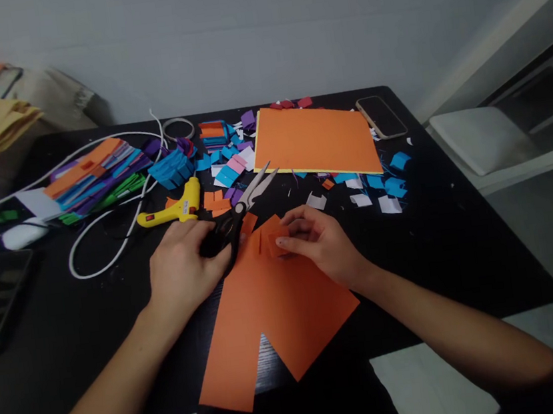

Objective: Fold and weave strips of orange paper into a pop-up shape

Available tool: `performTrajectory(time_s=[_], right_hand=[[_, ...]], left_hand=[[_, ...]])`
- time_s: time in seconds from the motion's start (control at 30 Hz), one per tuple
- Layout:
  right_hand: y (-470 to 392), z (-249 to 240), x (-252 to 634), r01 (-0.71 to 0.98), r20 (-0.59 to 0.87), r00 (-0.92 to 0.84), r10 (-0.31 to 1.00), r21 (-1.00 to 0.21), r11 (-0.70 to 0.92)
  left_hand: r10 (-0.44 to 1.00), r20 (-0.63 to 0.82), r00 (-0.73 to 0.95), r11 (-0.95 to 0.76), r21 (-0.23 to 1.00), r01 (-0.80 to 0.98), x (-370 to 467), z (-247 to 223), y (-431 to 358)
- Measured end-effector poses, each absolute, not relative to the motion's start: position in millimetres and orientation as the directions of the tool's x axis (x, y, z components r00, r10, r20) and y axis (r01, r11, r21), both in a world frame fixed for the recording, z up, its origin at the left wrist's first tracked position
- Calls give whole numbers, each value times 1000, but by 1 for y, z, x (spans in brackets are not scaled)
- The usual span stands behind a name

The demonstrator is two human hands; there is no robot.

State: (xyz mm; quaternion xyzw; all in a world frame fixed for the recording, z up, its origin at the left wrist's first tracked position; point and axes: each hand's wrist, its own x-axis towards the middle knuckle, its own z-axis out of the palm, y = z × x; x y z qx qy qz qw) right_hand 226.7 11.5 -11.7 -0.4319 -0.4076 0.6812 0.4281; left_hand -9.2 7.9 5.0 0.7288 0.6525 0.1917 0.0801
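My left hand (180, 266) is closed around the black handles of a pair of scissors (251, 195), whose slightly parted blades point away from me. Between the thumb and fingers of my right hand (329, 244) is a small folded piece of orange paper (276, 236). Beneath both hands lie a narrow strip of orange paper (232, 357) and a wider orange sheet (303, 318), spreading apart towards the table's near edge. Small orange cut pieces (216, 202) rest just beyond the left hand, near a yellow glue gun (176, 209).
Behind the hands, a stack of orange sheets (316, 138) lies among scattered blue, white and purple paper scraps. A phone (381, 117) is at the back right. Bundled coloured strips (101, 171), a white cable (75, 255) and a black tray (0, 301) occupy the left of the black table.
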Motion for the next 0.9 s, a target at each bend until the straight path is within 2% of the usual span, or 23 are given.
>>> performTrajectory(time_s=[0.1,0.33,0.43,0.53,0.73,0.9], right_hand=[[14,-14,228,-215,-269,-233,935,-923,-319],[18,-17,229,-238,-245,-209,947,-926,-293],[17,-16,228,-235,-225,-210,951,-933,-272],[16,-14,227,-214,-203,-233,951,-943,-254],[12,-12,224,-157,-210,-247,946,-955,-253],[13,-14,221,-154,-165,-272,948,-965,-212]], left_hand=[[974,206,89,-157,345,925,-13,10,11],[987,47,152,-159,255,954,-39,38,1],[996,-31,90,-77,297,952,-61,38,-17],[999,-29,31,-20,309,951,-84,30,-37],[999,-50,11,2,249,968,-110,19,-63],[988,-135,-76,112,288,951,-116,16,-63]])
